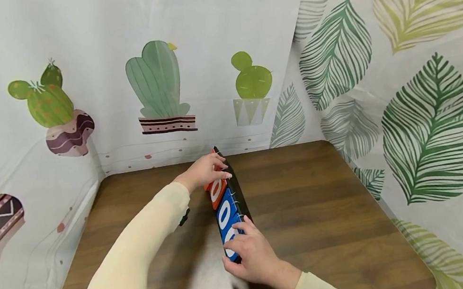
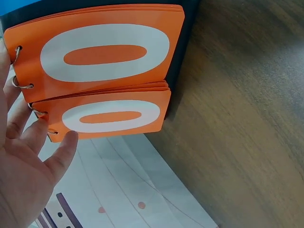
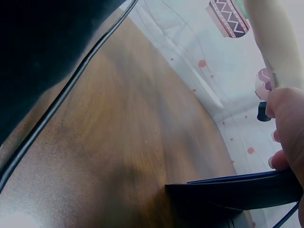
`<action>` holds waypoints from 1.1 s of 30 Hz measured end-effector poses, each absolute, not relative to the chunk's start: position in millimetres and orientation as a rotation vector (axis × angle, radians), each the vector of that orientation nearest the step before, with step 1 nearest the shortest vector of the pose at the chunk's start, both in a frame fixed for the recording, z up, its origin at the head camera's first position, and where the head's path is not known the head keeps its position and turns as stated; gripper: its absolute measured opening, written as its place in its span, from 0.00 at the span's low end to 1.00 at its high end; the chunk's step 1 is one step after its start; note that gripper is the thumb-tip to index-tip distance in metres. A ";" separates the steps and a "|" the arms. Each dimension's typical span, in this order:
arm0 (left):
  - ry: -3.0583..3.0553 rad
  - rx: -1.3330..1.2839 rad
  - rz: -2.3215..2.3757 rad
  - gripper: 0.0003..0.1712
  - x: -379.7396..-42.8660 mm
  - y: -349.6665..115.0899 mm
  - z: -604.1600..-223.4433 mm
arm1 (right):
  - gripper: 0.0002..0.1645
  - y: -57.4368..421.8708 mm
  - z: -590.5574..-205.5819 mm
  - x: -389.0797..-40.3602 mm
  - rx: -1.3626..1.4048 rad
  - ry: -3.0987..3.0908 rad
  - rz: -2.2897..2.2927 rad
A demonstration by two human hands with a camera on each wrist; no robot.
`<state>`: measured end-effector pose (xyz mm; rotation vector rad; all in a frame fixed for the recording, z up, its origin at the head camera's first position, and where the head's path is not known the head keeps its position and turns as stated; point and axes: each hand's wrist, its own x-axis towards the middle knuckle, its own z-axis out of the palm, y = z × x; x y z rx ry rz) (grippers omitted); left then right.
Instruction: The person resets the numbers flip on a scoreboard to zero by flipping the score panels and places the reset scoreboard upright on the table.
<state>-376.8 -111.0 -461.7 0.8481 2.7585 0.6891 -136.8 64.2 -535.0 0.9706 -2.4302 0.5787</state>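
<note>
A flip scoreboard (image 1: 226,201) stands tent-like on the wooden table, running away from me in the head view. Its blue cards are nearer and its orange cards farther; the visible faces read white 0. My left hand (image 1: 205,170) grips the far end, fingers over the ringed top edge. In the left wrist view the thumb lies against the corner of the smaller orange card (image 2: 156,121), with fingers beside the metal rings. At the near end my right hand (image 1: 253,252) holds the board, partly covering a blue card. Only the board's dark side (image 3: 237,192) shows in the right wrist view.
Brown wood tabletop (image 1: 318,230) spreads around the board, with light glare in front. A white cactus-print curtain (image 1: 200,19) hangs behind, and a leaf-print one (image 1: 435,92) on the right. A black cable (image 3: 71,85) crosses the right wrist view.
</note>
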 end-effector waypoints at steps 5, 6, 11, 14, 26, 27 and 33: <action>2.748 0.865 0.698 0.29 -376.9 -111.8 -458.3 | 0.10 62.5 -534.4 -135.5 0.964 -2.438 0.604; 2.749 0.867 0.695 0.28 -377.0 -112.2 -458.2 | 0.10 61.9 -534.2 -134.9 0.961 -2.441 0.617; 2.745 0.843 0.683 0.27 -374.9 -113.4 -459.0 | 0.09 60.2 -533.9 -131.5 0.969 -2.413 0.708; 2.734 0.833 0.696 0.27 -373.7 -112.3 -458.1 | 0.06 62.1 -532.8 -131.8 0.988 -2.364 0.834; 2.793 0.858 0.672 0.32 -360.9 -117.4 -464.8 | 0.14 99.2 -507.2 -151.3 0.988 -2.134 2.115; 2.806 0.862 0.688 0.32 -359.4 -119.8 -467.0 | 0.15 104.5 -506.1 -155.0 0.993 -2.084 2.187; 2.963 0.882 0.647 0.34 -347.5 -147.2 -473.9 | 0.16 142.5 -491.2 -178.8 0.868 -2.185 2.090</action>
